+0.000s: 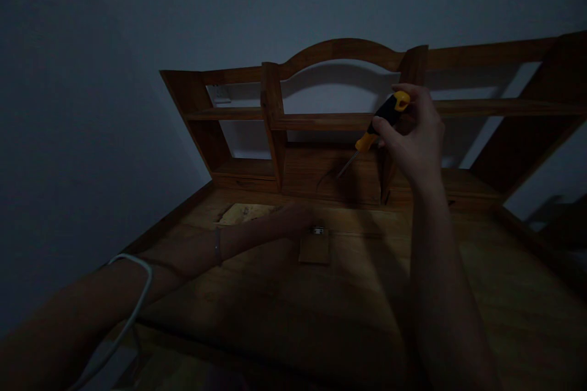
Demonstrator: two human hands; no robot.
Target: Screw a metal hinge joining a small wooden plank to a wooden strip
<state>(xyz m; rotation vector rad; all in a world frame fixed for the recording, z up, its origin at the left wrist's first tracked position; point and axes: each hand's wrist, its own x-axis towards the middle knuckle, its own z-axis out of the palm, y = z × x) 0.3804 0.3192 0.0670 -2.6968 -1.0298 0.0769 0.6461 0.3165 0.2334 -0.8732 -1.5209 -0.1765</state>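
Observation:
My right hand (420, 137) is raised above the desk, its fingers closed around the yellow and black handle of a screwdriver (384, 118). The shaft slants down to the left, and its tip is in the air. On the desktop, my left hand (296, 220) reaches in from the left, beside a small wooden piece (314, 248). A small shiny metal part (318, 230) sits at the far end of that piece. My left fingers lie in deep shadow, so what they touch or hold is hidden.
A wooden desk (367, 299) carries a shelf unit (337, 122) along the wall. A torn-edged, pale flat piece (247, 214) lies left of centre. One white cable (149, 278) crosses over my left forearm. The light is dim.

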